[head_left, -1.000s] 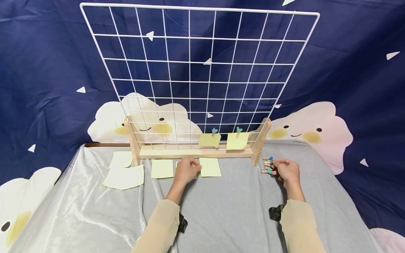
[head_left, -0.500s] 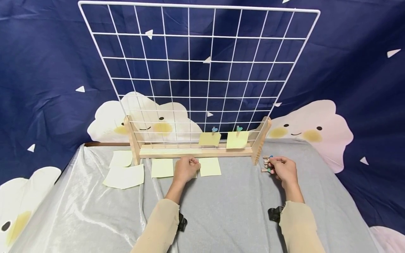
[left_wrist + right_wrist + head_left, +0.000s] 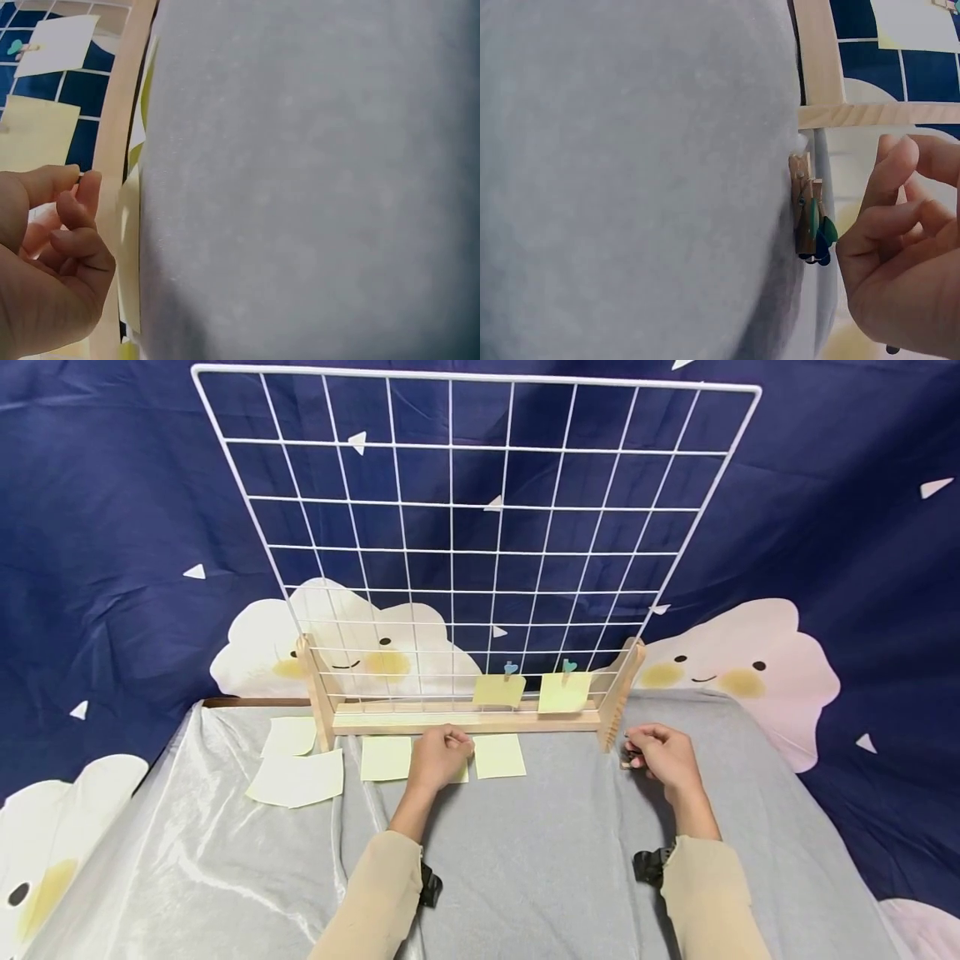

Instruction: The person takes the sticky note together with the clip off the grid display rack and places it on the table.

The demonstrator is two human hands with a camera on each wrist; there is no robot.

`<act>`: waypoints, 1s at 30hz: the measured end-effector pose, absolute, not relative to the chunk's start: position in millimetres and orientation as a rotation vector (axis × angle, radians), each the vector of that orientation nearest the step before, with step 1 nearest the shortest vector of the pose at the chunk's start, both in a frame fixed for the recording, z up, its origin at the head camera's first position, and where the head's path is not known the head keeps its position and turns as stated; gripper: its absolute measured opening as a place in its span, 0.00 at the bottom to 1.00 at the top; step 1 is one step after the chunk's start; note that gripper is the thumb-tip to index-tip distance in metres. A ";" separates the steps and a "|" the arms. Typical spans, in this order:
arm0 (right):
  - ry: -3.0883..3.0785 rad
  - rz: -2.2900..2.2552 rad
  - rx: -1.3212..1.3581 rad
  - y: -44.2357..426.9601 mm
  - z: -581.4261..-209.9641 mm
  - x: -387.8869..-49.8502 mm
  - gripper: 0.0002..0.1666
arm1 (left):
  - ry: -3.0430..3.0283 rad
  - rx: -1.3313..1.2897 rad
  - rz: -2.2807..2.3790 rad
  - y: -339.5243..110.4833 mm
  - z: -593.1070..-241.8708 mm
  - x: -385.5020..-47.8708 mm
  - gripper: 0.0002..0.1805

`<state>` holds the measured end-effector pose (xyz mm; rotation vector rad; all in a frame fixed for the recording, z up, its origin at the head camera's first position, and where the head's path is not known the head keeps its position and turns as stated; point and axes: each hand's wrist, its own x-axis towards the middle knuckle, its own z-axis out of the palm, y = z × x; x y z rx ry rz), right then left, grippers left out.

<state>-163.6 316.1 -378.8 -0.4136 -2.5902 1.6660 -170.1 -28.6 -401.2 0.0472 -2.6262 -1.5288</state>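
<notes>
My left hand (image 3: 437,758) hovers with curled fingers over a yellow sticky note (image 3: 461,774), which it mostly covers. In the left wrist view, the thumb and index tips of the left hand (image 3: 56,255) come close together and no object shows between them. At the right, my right hand (image 3: 667,758) is at a small group of wooden clothespins (image 3: 627,766), its fingers hiding most of them. The right wrist view has the clothespins (image 3: 806,214) with blue and green hearts beside the curled right hand (image 3: 907,247); whether it pinches one is unclear.
A white wire grid (image 3: 450,502) stands in a wooden base (image 3: 465,722). Two notes hang there from clothespins: a darker note (image 3: 498,692) and a paler note (image 3: 564,695). More notes lie on the grey cloth, including a left note (image 3: 386,760) and a right note (image 3: 500,757).
My right hand has moved slightly left over the clothespins, covering more of them. The left hand has stayed nearly in place above the note.
</notes>
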 end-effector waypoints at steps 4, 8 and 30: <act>-2.584 1.695 -0.306 314.6 -380.4 -162.0 0.19 | -2.593 0.064 -1.572 -28.7 -399.8 -169.9 0.04; -2.566 1.731 -0.219 310.0 -379.0 -161.4 0.19 | -2.537 0.085 -1.624 -28.6 -400.5 -171.8 0.03; -2.459 1.847 0.026 265.8 -351.1 -170.4 0.20 | -2.280 0.102 -1.787 -26.8 -389.5 -181.0 0.18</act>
